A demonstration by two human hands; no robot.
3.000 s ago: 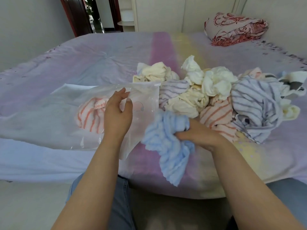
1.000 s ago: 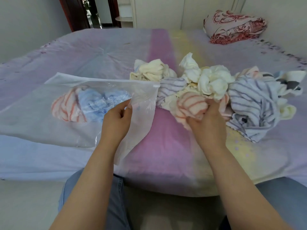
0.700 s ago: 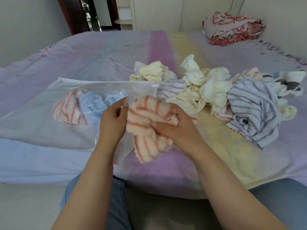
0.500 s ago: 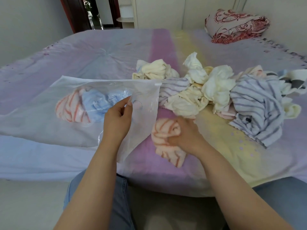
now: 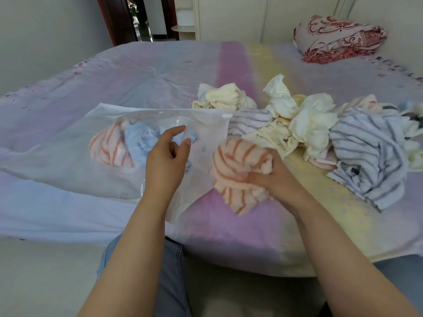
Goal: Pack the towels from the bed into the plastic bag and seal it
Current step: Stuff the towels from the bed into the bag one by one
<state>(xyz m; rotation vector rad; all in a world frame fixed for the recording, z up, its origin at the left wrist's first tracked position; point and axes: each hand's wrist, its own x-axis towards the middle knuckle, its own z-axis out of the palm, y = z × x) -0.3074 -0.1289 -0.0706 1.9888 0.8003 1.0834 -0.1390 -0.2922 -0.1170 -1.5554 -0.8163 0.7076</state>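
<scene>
— What carries it all?

— A bed (image 5: pixel 137 72) in a pale-walled room, patterned quilt (image 5: pixel 338 38) at its far right corner. Our right hand (image 5: pixel 272 177) clutches an orange-striped towel (image 5: pixel 238 170) near the front edge; our left hand (image 5: pixel 167 161), fingers loose, hovers at the plastic bag (image 5: pixel 57 156).

— Anything unclear?

— Whether the left hand touches the bag — we can't tell. The towel pile (image 5: pixel 320 129) is cut off at the right edge.

Bed (image 5: pixel 231 65), plastic bag (image 5: pixel 57 165), towel pile (image 5: pixel 320 133) (crumpled), folded quilt (image 5: pixel 338 37)

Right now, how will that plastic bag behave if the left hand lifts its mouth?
Probably floppy: the plastic bag lies limp on the bed. Likely slippery, being glossy film. Two towels inside should weigh down its far end.
</scene>
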